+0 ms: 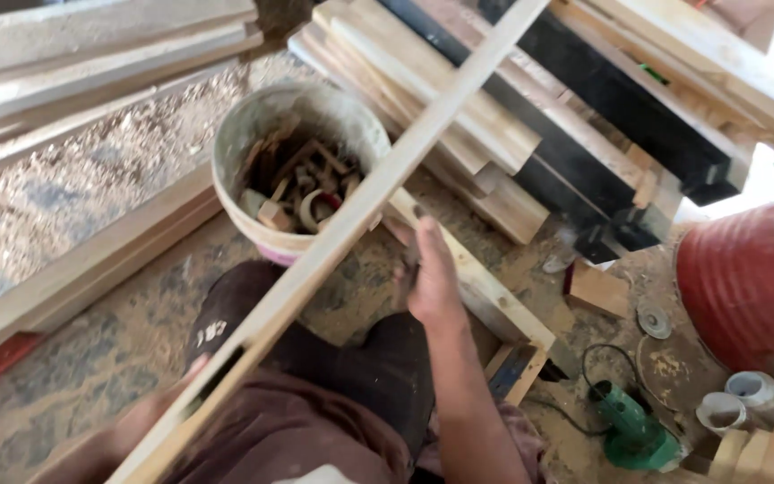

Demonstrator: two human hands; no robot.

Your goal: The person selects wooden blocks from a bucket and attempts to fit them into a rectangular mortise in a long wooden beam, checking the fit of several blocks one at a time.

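Observation:
A long pale wooden strip [351, 215] runs diagonally from the lower left to the top right, across my lap. My left hand [161, 405] is at its lower end, mostly hidden behind the strip, and appears to grip it. My right hand [432, 280] reaches forward just right of the strip's middle, back of the hand up, with its fingertips at the strip's edge. The hand is blurred. Something dark shows by its thumb, and I cannot make out whether it is held. My knees in dark trousers [351, 358] are below the strip.
A dirty white bucket [226, 152] of wood scraps stands ahead, behind the strip. Stacked planks [459, 116] and dark beams [620, 99] lie beyond. A red drum [745, 287], a green power tool [631, 428] with cord and white pipe pieces [738, 401] sit at right. Sawdust covers the floor.

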